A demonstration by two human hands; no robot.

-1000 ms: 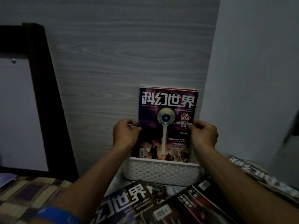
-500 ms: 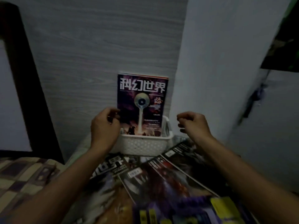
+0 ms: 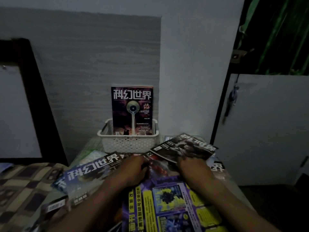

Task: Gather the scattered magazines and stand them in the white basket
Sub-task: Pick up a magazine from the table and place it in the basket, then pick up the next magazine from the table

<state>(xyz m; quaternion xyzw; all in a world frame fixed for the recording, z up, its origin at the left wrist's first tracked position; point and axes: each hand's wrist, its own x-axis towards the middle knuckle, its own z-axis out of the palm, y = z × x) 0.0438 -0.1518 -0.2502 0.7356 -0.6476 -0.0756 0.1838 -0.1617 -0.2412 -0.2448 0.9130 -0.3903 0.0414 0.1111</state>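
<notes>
Where upright in basket, purple-covered magazine.

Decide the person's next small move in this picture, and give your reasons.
Probably lift the dark magazine under the right hand toward the white basket: its far edge is already raised, the basket holds only one upright magazine, and others lie scattered.

A dimly lit bedroom corner in a home: a brown-and-cream checked bedspread lies at left below a dark wooden frame, a grey wood-grain panel backs pale painted walls, and glossy science-fiction magazines are scattered around a white perforated plastic basket.
</notes>
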